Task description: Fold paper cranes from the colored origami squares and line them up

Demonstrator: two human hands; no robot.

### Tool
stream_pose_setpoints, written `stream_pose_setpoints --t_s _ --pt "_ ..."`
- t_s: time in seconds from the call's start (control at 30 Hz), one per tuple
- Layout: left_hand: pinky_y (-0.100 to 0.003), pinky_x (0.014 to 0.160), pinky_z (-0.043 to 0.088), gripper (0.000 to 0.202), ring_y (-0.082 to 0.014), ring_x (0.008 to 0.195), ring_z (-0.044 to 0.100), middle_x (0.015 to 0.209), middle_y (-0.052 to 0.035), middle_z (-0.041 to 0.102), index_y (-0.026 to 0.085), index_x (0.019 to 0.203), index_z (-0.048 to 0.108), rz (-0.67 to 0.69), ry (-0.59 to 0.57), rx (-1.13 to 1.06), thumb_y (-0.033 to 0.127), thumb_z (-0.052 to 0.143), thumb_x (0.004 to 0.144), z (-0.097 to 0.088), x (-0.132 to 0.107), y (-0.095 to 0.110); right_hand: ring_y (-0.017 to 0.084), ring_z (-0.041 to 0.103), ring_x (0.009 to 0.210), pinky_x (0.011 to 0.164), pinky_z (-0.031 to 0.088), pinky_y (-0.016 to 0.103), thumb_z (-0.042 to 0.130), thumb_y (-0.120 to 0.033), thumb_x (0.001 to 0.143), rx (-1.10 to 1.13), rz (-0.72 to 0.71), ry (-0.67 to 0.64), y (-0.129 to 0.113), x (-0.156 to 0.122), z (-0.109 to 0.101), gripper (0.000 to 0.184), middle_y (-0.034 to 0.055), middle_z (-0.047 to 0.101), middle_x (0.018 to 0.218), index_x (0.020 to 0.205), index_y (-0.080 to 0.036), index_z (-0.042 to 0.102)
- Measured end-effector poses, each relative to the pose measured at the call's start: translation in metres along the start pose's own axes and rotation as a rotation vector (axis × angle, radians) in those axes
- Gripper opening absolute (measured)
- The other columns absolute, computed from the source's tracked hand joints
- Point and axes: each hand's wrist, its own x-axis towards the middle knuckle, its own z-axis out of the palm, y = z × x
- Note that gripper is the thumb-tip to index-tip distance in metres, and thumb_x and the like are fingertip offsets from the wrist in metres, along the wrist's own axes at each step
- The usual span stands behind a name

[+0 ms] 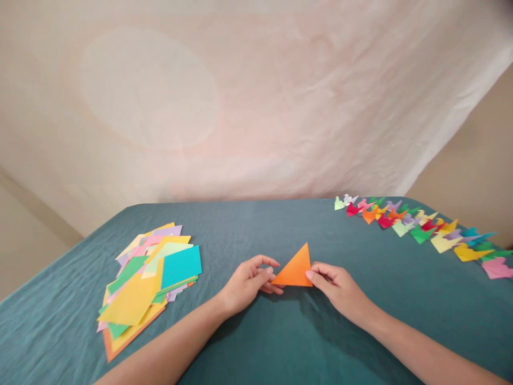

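An orange paper triangle (295, 270), folded with sharp edges, is held up just above the cloth in front of me. My right hand (334, 289) pinches its right edge between thumb and fingers. At the left point of the triangle is my left hand (252, 280), its index finger curved and apart from the thumb. Its lower fingers lie by that point; whether they touch the paper I cannot tell.
On the left lies a loose pile of coloured paper sheets (136, 299), a blue sheet (182, 266) on top. Several small folded paper birds (422, 233) stand in rows at the far right. Teal cloth (256, 342) covers the table; a pale sheet (256, 107) hangs behind.
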Motion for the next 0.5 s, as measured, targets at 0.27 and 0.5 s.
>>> stream_pose_setpoints --t_s 0.27,0.5 --pt "-0.026 0.073 0.05 0.033 -0.0193 0.096 0.06 0.114 -0.0092 0.059 0.018 0.112 0.056 0.193 0.02 0.18 0.033 0.057 0.082 0.003 -0.006 -0.001 0.012 0.035 0.058 0.054 0.029 0.023 0.042 -0.042 0.086 -0.047 -0.047 -0.013 -0.003 0.0 0.0 0.033 -0.0035 0.035 0.06 0.062 -0.019 0.043" --pt "-0.026 0.075 0.051 0.042 -0.0211 0.112 0.05 0.13 -0.0051 0.048 0.027 0.118 0.056 0.429 0.008 0.549 0.023 0.063 0.077 0.007 -0.01 -0.001 0.012 0.036 0.058 0.055 0.029 0.023 0.04 -0.044 0.087 -0.069 -0.06 -0.015 -0.003 -0.001 0.002 0.035 -0.0036 0.037 0.06 0.063 -0.019 0.043"
